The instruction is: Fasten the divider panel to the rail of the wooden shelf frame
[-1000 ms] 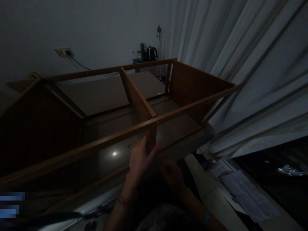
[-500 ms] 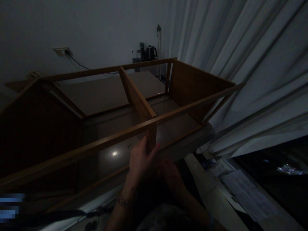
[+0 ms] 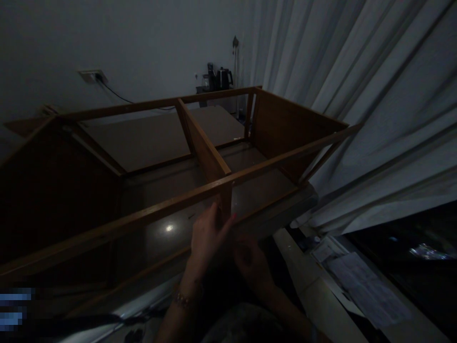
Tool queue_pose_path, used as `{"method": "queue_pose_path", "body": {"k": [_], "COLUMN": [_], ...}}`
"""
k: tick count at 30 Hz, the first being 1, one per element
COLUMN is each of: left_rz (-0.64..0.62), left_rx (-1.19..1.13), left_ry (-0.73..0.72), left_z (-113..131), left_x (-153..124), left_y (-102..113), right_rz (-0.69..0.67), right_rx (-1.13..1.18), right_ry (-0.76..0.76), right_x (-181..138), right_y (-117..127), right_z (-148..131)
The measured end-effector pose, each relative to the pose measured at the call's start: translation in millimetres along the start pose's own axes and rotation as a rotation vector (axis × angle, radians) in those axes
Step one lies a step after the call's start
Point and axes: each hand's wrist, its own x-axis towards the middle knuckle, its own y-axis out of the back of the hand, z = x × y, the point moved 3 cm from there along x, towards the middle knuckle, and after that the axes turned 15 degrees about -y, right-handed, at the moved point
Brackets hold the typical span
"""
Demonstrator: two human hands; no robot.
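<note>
A brown wooden frame (image 3: 157,212) with side panels and a middle divider (image 3: 205,145) stands in front of me in dim light. My left hand (image 3: 207,236) is closed around the short upright post (image 3: 226,200) below the divider's near end, its thumb along the near side. To the right and a little lower, my right hand (image 3: 253,267) has its fingers curled together, apart from the post. It is too dark to make out whether anything is between those fingers. A small dark mark or piece (image 3: 192,216) shows on the shiny base panel just left of my left hand.
White curtains (image 3: 321,71) hang close on the right. A black kettle (image 3: 224,77) stands at the back near the wall. A plugged cable runs from a wall socket (image 3: 93,76). Papers (image 3: 367,286) lie at the lower right beside the tiled floor.
My right hand has shifted slightly down, and its fingers are more curled than before. The left hand keeps its place on the post, and the frame has not moved.
</note>
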Motion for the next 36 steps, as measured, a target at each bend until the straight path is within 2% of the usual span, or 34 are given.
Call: {"method": "queue_pose_path", "body": {"k": [2,4,10,13,17,22,24,26,28,32,36], "left_rz": [0.007,0.009,0.000,0.005,0.008,-0.001,-0.007,-0.016,-0.018,-0.006,-0.006], "left_rx": [-0.002,0.003,0.000,-0.034,-0.031,-0.023,-0.022,-0.030,-0.040,-0.046,-0.033], "left_ry": [-0.002,0.001,0.013,0.001,0.000,0.008,0.006,0.009,0.014,0.005,0.004], "left_z": [0,0,1,1,0,-1,-1,0,0,-1,-1], "left_x": [0,-1,-1,0,-1,-1,-1,-1,0,0,0], "left_y": [0,-1,0,0,0,-1,-1,-2,-2,-2,-1], "right_rz": [0.040,0.026,-0.016,-0.056,-0.052,-0.002,0.031,0.059,0.066,0.019,-0.005], "right_rx": [-0.075,-0.082,-0.025,-0.047,-0.157,-0.403,-0.434,-0.395,-0.318,-0.173,-0.084], "right_ry": [0.085,0.115,-0.009,0.014,0.106,0.339,0.387,0.355,0.259,0.067,-0.025], "right_x": [0,0,1,1,1,1,1,2,3,5,6], "right_y": [2,4,10,12,16,18,17,16,15,14,15], "right_z": [-1,0,5,2,0,2,2,1,-1,-5,-8]}}
